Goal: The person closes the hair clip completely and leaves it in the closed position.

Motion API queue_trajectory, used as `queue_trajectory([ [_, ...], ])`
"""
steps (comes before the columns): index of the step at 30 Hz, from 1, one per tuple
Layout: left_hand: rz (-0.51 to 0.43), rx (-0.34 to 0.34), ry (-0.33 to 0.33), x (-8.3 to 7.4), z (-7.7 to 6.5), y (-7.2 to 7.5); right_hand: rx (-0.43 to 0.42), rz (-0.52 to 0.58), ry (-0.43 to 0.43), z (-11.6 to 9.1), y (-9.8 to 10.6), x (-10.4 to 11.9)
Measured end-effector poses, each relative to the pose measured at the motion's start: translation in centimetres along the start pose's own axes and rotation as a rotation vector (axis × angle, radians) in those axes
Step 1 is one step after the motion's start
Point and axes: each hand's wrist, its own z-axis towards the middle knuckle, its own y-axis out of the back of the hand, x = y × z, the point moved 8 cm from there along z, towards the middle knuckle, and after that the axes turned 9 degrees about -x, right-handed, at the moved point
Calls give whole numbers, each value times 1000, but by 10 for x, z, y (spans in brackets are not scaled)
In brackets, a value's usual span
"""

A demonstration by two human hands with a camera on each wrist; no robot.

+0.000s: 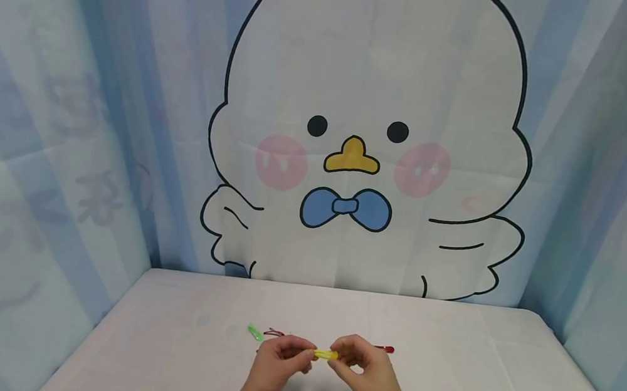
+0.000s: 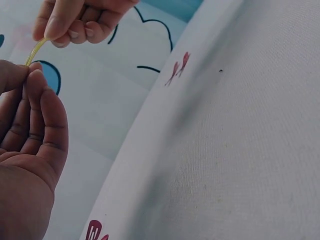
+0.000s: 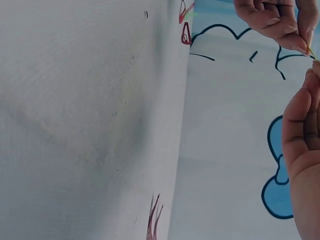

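Observation:
A small yellow hair clip (image 1: 325,354) is held up above the table, stretched between both hands. My left hand (image 1: 277,365) pinches its left end between thumb and fingertips. The right end is pinched the same way by my right hand (image 1: 367,374). Seen edge-on in the left wrist view, the yellow clip (image 2: 35,51) looks thin and slightly curved. Behind my left hand lie a green hair clip (image 1: 255,332) and a dark red clip (image 1: 274,333), partly covered by the fingers. Another red clip (image 1: 387,349) shows past my right hand, also partly hidden.
The clips lie on a white-covered table (image 1: 472,368). In the left wrist view, two slim red clips (image 2: 179,69) lie side by side and a dark red snap clip (image 2: 93,231) is near the bottom edge. A printed curtain (image 1: 342,248) hangs behind the table.

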Motion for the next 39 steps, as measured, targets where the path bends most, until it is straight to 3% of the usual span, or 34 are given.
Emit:
queue_trajectory([
  [10,16,4,37,5,0,0,-50,-60,94,-1,1,0],
  [22,103,3,-11,5,2,2,-77,-92,118,-1,1,-1],
  [39,95,29,-17,2,1,-2,-70,-31,1,0,3,0],
])
